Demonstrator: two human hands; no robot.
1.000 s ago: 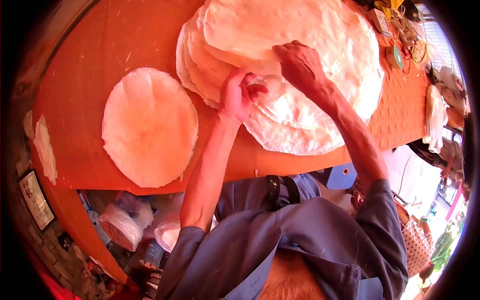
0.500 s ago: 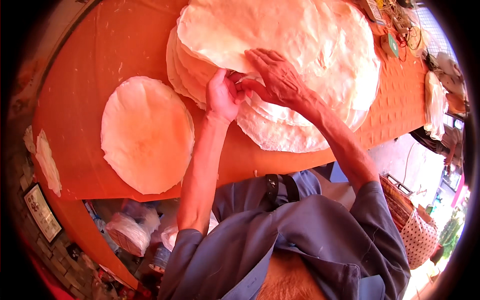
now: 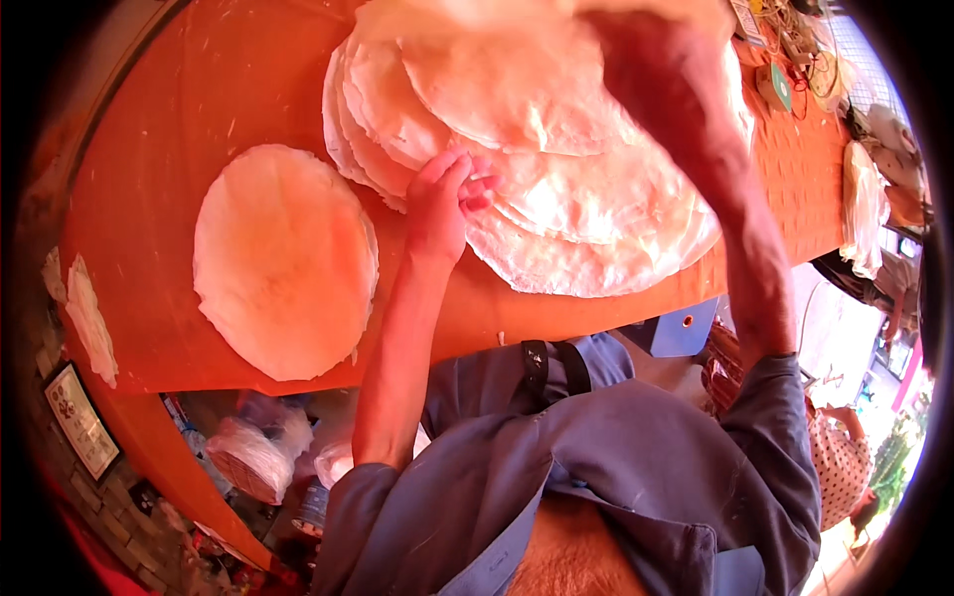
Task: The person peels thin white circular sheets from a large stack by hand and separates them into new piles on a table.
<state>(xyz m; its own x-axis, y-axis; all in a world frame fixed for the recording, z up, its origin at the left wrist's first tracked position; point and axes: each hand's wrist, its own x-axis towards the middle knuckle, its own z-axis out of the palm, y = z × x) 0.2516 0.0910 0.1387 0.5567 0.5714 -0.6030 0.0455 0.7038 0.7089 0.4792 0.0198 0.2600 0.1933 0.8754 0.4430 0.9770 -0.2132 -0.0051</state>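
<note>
A broad, uneven pile of thin, pale flatbread sheets (image 3: 586,219) covers the middle of the table, its layers overlapping at the edges. By the pile's near left edge is my left hand (image 3: 444,202), fingers loosely bent and apart, with nothing visible in them. My right hand (image 3: 646,40) reaches over the far part of the pile, smeared by motion, its fingers not readable. A blurred flatbread sheet (image 3: 447,18) lies beside it at the top of the view. Left of the pile rests a separate round stack of flatbread (image 3: 286,263).
The orange-covered table (image 3: 149,219) has its near edge at my waist. Cables and a small green-and-white box (image 3: 773,87) sit at the far right. Flatbread scraps (image 3: 91,323) hang at the left edge. Below are wrapped bundles (image 3: 256,459) and a blue box (image 3: 684,326).
My right hand has moved away and to the right from beside my left. The top flatbread sheet has shifted away, baring the layers below. My left hand has let go of its edge.
</note>
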